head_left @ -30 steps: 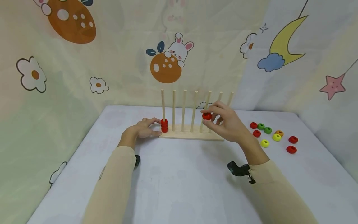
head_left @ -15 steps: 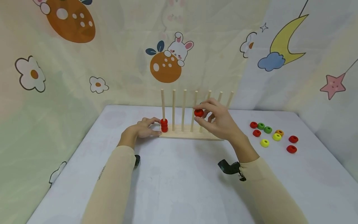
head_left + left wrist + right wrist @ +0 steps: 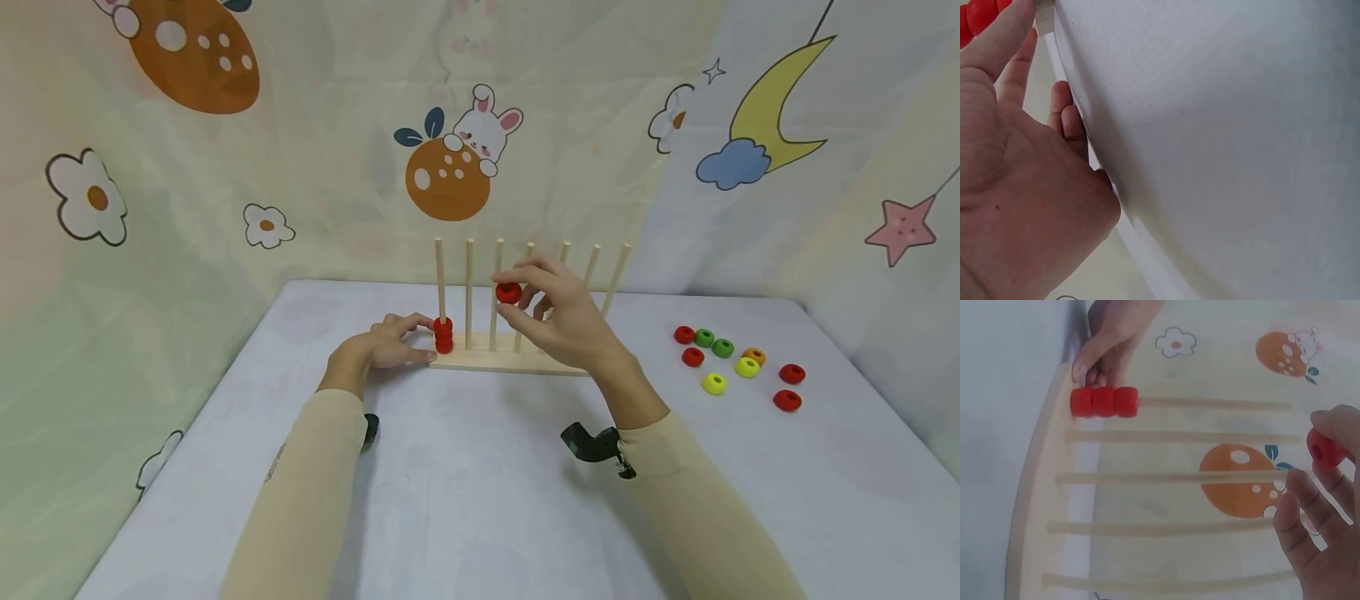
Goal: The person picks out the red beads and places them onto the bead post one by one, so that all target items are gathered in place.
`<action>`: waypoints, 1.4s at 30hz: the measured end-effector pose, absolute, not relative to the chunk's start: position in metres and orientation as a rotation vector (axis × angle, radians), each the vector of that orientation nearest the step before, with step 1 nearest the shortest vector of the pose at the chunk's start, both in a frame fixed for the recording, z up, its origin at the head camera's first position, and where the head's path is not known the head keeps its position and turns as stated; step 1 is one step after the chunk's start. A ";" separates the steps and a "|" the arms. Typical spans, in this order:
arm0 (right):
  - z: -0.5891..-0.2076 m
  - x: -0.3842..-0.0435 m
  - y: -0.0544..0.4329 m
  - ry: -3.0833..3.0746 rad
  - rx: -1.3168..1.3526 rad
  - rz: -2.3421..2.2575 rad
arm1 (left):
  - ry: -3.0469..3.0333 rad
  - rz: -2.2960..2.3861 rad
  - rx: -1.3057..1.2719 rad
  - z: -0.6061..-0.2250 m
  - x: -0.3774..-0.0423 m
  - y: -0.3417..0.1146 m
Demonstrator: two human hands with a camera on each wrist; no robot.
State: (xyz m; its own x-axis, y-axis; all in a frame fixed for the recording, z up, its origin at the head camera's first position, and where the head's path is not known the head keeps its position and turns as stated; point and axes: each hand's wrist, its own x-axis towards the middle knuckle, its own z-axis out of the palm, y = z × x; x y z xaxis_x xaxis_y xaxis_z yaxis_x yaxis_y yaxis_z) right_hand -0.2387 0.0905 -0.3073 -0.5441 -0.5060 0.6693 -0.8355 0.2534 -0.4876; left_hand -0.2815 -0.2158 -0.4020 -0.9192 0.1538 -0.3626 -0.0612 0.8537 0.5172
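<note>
My right hand (image 3: 551, 312) pinches a red bead (image 3: 508, 292) between thumb and fingertips, in front of the upper part of the pegs. In the right wrist view the held bead (image 3: 1324, 450) shows its hole, off the tips of the pegs. The wooden peg stand (image 3: 487, 360) has a row of several upright pegs on a flat base. Three red beads (image 3: 443, 336) are stacked on its leftmost peg. My left hand (image 3: 382, 343) holds the stand's left end, thumb at the front corner and index finger farther back, beside the stack. The left wrist view shows the palm (image 3: 1029, 194) and part of the red stack.
Loose beads lie on the white table (image 3: 465, 483) to the right: several red beads (image 3: 787, 401), two green beads (image 3: 723, 348), two yellow beads (image 3: 714, 383) and an orange bead (image 3: 755, 356). A patterned cloth (image 3: 337, 150) hangs behind the table.
My right hand has carried the red bead leftward along the row of pegs and slightly upward. My left hand stays at the stand's left end, and the stacked beads have not moved.
</note>
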 end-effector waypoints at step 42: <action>-0.276 -0.252 0.022 -2.123 1.174 1.123 | 2.632 0.762 0.032 -0.400 -0.280 -0.215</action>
